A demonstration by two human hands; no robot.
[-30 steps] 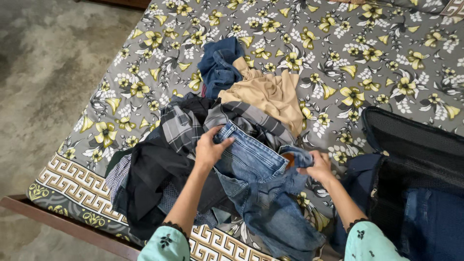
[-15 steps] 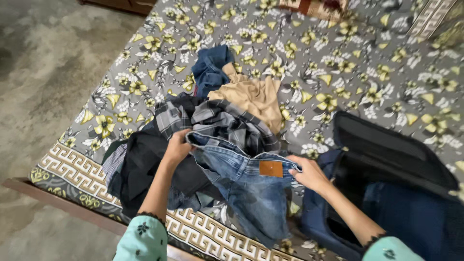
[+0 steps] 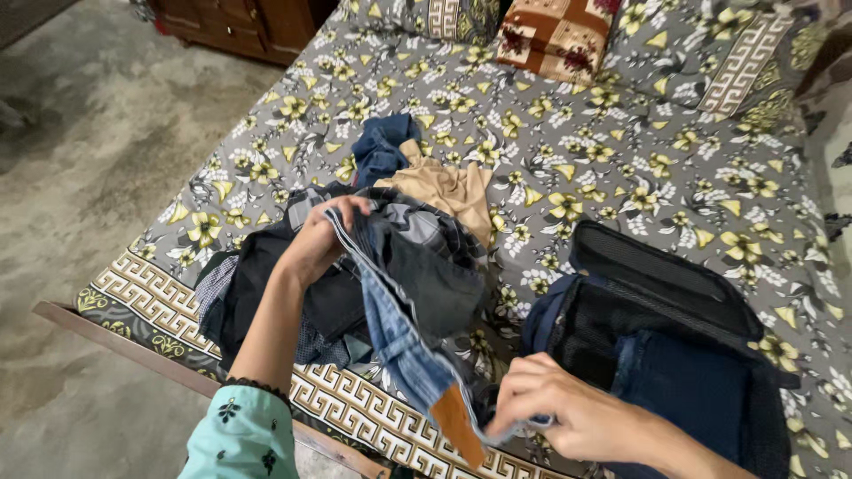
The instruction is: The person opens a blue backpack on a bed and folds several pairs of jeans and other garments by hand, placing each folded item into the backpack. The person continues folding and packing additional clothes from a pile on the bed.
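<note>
A pair of faded blue denim jeans point(image 3: 404, 328) with a tan leather patch hangs stretched in the air between both hands, above the near edge of the bed with the grey sheet printed in yellow flowers point(image 3: 621, 168). The left hand point(image 3: 321, 238), at about ten o'clock from the jeans' middle, has its fingers clenched on one end of the waistband; the right hand point(image 3: 568, 415), at about four o'clock, pinches the other end beside the patch. Under the jeans lies a heap of dark checked and black clothes point(image 3: 266, 284), and at twelve o'clock from it a crumpled beige garment point(image 3: 448, 191) touches a dark blue denim piece point(image 3: 382, 151). An open navy fabric suitcase point(image 3: 674, 346) sits at three o'clock, just beside the right hand
</note>
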